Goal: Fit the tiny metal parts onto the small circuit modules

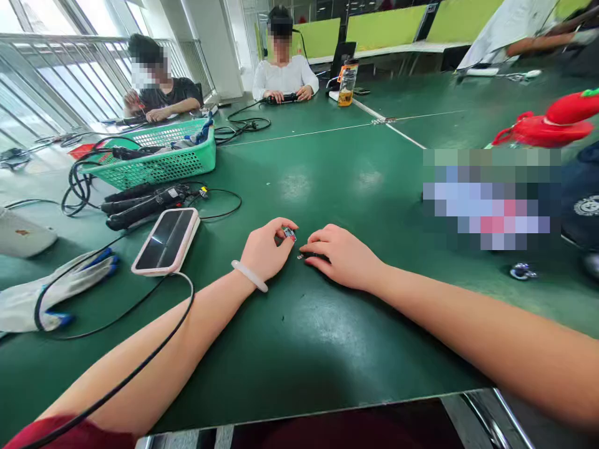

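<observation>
My left hand (267, 248), with a pale bangle on its wrist, pinches a small dark piece with shiny metallic parts and a spot of red (289, 234) between thumb and fingers. Close beside it, my right hand (337, 254) rests low over the green table (322, 349). Its thumb and fingers close around a small black piece (314, 254), whose metallic tip (300, 256) points toward my left hand. Most of the black piece is hidden under the fingers, so its kind cannot be made out. The two pieces are apart.
A phone (167, 242) with a cable lies left, near a white-blue glove (60, 290) and black cable-fitted devices (145, 202). Behind stands a green basket (168, 163). A bottle (347, 82) and two people are across the table. Red plush (552, 121) sits right. A cable crosses my left forearm.
</observation>
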### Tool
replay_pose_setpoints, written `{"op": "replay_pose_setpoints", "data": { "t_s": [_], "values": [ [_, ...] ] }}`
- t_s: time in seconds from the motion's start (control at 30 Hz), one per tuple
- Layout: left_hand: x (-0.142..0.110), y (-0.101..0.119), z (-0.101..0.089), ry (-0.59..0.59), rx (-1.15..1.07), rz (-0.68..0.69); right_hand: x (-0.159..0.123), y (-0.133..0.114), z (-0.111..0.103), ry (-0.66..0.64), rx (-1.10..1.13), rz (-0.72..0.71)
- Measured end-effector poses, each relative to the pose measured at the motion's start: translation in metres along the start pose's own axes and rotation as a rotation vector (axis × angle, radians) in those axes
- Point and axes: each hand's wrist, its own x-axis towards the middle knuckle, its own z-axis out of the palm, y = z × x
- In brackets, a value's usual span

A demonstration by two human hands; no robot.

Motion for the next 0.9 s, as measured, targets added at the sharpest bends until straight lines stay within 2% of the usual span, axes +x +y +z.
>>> {"op": "replay_pose_setpoints", "data": {
  "t_s": [0.23,0.6,0.77,0.9],
  "values": [
    [0.001,0.0,0.001,-0.011,-0.017,-0.025,0.007,-0.004,0.007,0.019,-0.038,-0.014],
    [0.002,-0.003,0.002,-0.046,0.04,0.016,0.005,0.0,0.001,0.015,0.027,0.043],
    [0.001,-0.003,0.002,-0.068,-0.006,0.026,0.004,0.004,-0.003,0.16,0.128,0.104],
    [0.0,0.001,0.001,-0.146,-0.098,0.072,0.003,0.001,-0.006,0.274,0.15,0.089]
  ]
}}
